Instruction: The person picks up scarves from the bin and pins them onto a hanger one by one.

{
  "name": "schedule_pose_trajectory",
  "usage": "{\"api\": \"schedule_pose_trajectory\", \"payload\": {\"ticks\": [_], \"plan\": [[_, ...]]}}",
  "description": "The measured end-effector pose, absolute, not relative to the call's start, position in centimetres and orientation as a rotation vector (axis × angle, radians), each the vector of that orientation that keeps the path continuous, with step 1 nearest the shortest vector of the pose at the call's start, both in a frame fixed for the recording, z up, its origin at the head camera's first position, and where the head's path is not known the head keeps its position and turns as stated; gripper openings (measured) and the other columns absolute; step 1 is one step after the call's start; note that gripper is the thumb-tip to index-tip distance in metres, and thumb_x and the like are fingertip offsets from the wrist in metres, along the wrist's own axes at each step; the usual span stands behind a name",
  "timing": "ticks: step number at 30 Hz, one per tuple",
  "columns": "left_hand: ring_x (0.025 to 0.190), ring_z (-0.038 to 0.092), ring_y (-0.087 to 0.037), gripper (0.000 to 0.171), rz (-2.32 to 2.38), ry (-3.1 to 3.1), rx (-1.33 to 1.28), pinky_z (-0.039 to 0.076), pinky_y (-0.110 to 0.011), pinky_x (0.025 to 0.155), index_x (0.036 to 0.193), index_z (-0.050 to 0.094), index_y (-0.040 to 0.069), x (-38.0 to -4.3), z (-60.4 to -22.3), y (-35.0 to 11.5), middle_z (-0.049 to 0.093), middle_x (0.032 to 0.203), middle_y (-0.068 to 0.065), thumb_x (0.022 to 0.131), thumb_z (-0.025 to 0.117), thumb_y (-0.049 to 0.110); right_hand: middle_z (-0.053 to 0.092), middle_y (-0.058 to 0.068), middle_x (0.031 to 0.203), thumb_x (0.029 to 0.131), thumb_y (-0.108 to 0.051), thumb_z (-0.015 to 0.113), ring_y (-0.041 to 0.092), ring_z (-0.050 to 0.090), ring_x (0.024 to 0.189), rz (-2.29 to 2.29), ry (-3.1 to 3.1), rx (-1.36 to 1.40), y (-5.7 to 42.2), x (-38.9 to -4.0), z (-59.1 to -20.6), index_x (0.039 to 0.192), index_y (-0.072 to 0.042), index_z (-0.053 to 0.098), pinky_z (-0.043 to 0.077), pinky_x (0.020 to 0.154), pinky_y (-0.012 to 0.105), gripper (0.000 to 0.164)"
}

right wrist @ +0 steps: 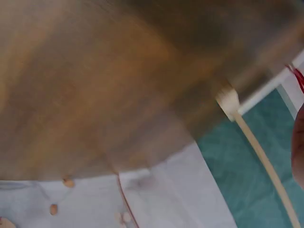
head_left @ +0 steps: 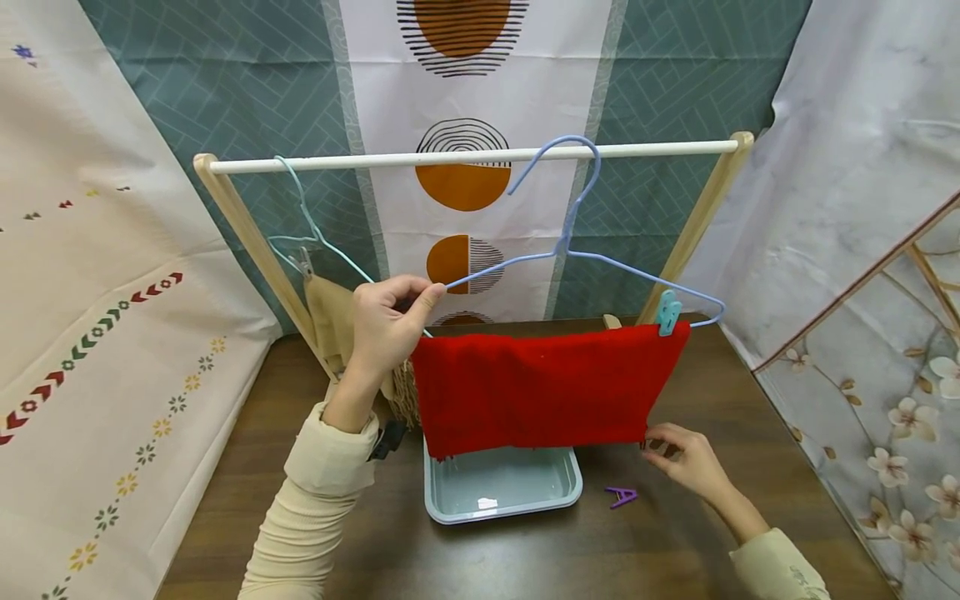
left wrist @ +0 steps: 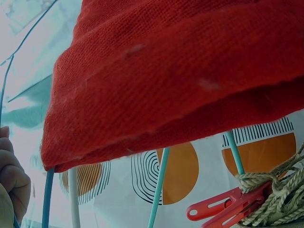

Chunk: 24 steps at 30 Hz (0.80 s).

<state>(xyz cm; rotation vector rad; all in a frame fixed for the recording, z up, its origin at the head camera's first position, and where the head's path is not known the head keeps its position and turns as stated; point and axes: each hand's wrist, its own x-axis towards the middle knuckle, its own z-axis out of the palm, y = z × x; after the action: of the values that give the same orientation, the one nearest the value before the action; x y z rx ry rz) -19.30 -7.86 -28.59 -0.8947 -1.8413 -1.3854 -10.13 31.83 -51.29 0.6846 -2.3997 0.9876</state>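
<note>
My left hand [head_left: 393, 325] pinches the left end of a blue clothes hanger [head_left: 517, 261], whose hook overlaps the white rail in the head view. Folded over the hanger's lower bar is a red knitted cloth [head_left: 547, 392], possibly a scarf; it fills much of the left wrist view. A teal clothespin [head_left: 667, 313] clips it near the hanger's right end. Down at the cloth's lower right corner, my right hand [head_left: 690, 458] pinches the edge between thumb and fingers. In the right wrist view only part of that hand [right wrist: 298, 147] shows, beside red fringe [right wrist: 298, 78].
A mint hanger [head_left: 315, 229] on the white rail [head_left: 390, 160] carries a beige item [head_left: 330, 317] with cords and a red clothespin [left wrist: 228, 206]. Below the cloth sits a pale blue tray [head_left: 502, 510]. A purple clothespin [head_left: 621, 497] lies on the brown table [head_left: 525, 558] to its right.
</note>
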Motion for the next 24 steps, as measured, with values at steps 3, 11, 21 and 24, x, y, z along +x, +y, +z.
{"api": "schedule_pose_trajectory", "payload": {"ticks": [3,11,21,24], "plan": [[0.043,0.040,-0.010,0.008,-1.381,-1.845,-0.898,0.035,-0.017,0.042,0.068,0.066,-0.007,-19.3,-28.6,-7.8,0.055,0.053,-0.010,0.075,0.068,-0.006,0.062,0.010,0.078,0.054,0.005,0.080,0.017,0.056,0.064,0.949,-2.496,0.717,31.7,-9.4,-53.3,0.082,-0.001,0.065,0.046,0.049,0.025,0.032],[0.043,0.039,-0.011,0.008,-1.391,-1.838,-0.903,0.035,-0.017,0.042,0.068,0.065,-0.009,-19.3,-28.5,-7.9,0.054,0.054,-0.009,0.075,0.068,-0.008,0.062,0.004,0.092,0.054,-0.012,0.084,0.022,0.058,0.083,0.828,-2.661,0.748,30.7,-7.9,-56.4,0.091,-0.005,0.068,0.049,0.065,0.037,0.041],[0.043,0.040,-0.010,0.007,-1.392,-1.833,-0.900,0.035,-0.017,0.042,0.067,0.065,-0.008,-19.2,-28.5,-8.0,0.055,0.053,-0.010,0.074,0.068,-0.009,0.057,0.001,0.099,0.059,-0.024,0.083,0.020,0.053,0.090,0.729,-2.822,0.777,29.6,-7.7,-57.4,0.099,-0.011,0.067,0.047,0.072,0.038,0.044],[0.043,0.040,-0.010,0.008,-1.393,-1.829,-0.907,0.035,-0.017,0.042,0.067,0.065,-0.009,-19.2,-28.5,-8.0,0.055,0.054,-0.010,0.074,0.068,-0.009,0.058,0.001,0.099,0.059,-0.022,0.083,0.020,0.052,0.090,0.725,-2.835,0.784,29.5,-7.8,-57.6,0.099,-0.011,0.068,0.047,0.072,0.038,0.045]]}}
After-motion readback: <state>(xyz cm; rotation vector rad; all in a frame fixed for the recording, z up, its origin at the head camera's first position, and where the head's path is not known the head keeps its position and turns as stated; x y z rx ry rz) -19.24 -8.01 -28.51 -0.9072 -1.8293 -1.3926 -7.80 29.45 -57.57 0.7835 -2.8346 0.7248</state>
